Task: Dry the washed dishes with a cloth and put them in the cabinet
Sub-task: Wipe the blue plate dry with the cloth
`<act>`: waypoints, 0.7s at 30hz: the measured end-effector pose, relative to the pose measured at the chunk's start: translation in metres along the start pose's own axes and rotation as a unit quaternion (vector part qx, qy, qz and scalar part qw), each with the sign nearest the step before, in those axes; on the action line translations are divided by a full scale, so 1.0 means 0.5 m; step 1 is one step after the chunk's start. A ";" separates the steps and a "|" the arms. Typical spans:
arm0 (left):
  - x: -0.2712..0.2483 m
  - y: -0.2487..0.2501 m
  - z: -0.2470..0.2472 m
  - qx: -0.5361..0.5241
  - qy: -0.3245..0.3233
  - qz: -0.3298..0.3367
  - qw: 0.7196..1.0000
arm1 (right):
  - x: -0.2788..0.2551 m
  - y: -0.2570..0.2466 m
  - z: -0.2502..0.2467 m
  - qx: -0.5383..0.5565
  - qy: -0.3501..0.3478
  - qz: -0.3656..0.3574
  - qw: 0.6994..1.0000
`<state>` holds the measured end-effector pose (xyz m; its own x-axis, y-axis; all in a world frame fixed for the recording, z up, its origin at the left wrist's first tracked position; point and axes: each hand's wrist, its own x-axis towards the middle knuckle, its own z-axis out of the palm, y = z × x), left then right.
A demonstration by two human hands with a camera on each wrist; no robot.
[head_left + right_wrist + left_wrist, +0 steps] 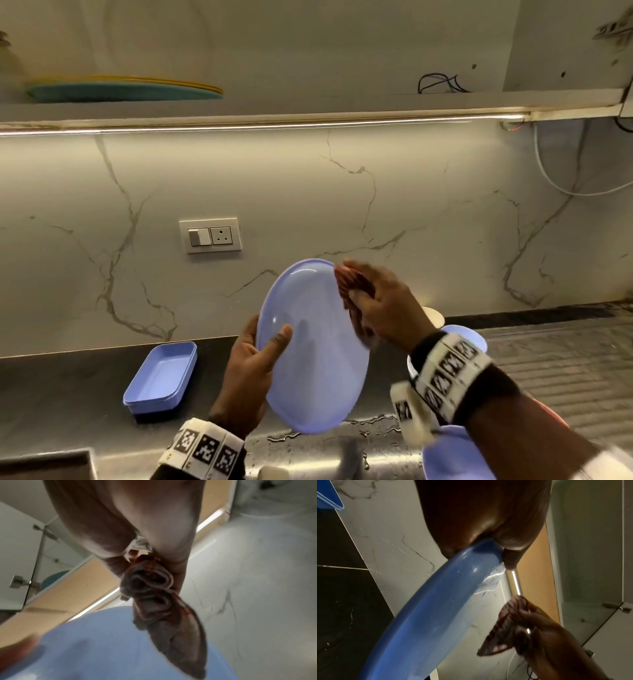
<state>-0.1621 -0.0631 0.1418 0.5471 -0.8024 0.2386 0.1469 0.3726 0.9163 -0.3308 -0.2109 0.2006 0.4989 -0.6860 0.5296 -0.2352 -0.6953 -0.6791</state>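
A pale blue round plate (313, 346) is held upright on its edge above the wet steel counter. My left hand (255, 356) grips its left rim, thumb across the face and fingers behind. My right hand (380, 305) holds a bunched red striped cloth (349, 291) at the plate's upper right rim. In the left wrist view the plate (426, 615) runs diagonally, with water drops near its rim, and the cloth (503, 627) hangs beside it. The right wrist view has the cloth (159, 601) dangling over the plate (102, 642).
A blue rectangular tray (161, 377) lies on the dark counter at left. More blue dishes (448, 455) sit lower right and behind my right wrist. Teal and yellow plates (120, 89) are stacked on the open cabinet shelf (308, 102) above. A sink corner (44, 462) is lower left.
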 end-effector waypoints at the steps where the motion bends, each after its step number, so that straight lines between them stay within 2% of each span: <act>1: -0.001 -0.001 0.006 0.004 -0.012 0.000 1.000 | 0.020 -0.012 0.003 -0.044 0.005 -0.032 0.999; 3: -0.006 -0.006 0.020 0.003 -0.042 -0.004 0.999 | 0.040 -0.022 0.024 -0.090 -0.014 -0.055 0.994; 6: -0.008 -0.018 0.021 -0.012 -0.072 -0.028 0.997 | 0.031 -0.021 0.073 -0.092 -0.047 -0.041 0.994; 9: -0.008 -0.035 0.012 -0.034 -0.049 -0.028 0.998 | -0.009 -0.033 0.112 -0.097 -0.037 -0.107 0.989; 11: -0.011 -0.042 0.005 -0.030 -0.056 -0.034 0.997 | -0.039 -0.046 0.130 -0.129 -0.049 -0.139 0.981; 13: -0.001 -0.044 0.000 -0.032 -0.040 -0.069 0.996 | -0.067 -0.061 0.140 -0.147 -0.055 -0.155 0.975; 14: -0.008 -0.036 -0.001 -0.050 -0.057 -0.094 0.993 | -0.081 -0.067 0.145 -0.154 -0.056 -0.170 0.972; 15: -0.007 -0.044 -0.006 -0.056 -0.057 -0.086 0.993 | -0.094 -0.072 0.148 -0.164 -0.055 -0.187 0.967; 16: -0.017 -0.022 -0.011 -0.042 -0.015 -0.075 0.996 | -0.106 -0.074 0.155 -0.173 -0.052 -0.207 0.962; 17: -0.016 -0.014 -0.009 -0.078 -0.008 -0.082 0.994 | -0.119 -0.072 0.161 -0.183 -0.049 -0.229 0.955; 18: -0.013 -0.014 -0.001 -0.096 -0.027 -0.091 0.991 | -0.130 -0.067 0.170 -0.192 -0.046 -0.250 0.948; 19: -0.005 -0.012 -0.003 -0.161 -0.036 -0.138 0.977 | -0.142 -0.060 0.178 -0.203 -0.047 -0.269 0.940; 21: 0.002 -0.005 0.003 -0.239 -0.057 -0.169 0.954 | -0.166 -0.042 0.192 -0.224 -0.062 -0.290 0.928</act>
<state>-0.1631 -0.0657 0.1404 0.3120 -0.9500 0.0137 0.6736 0.2313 0.7019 -0.2873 -0.1186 0.1222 0.7355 -0.1573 0.6590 -0.2066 -0.9784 -0.0030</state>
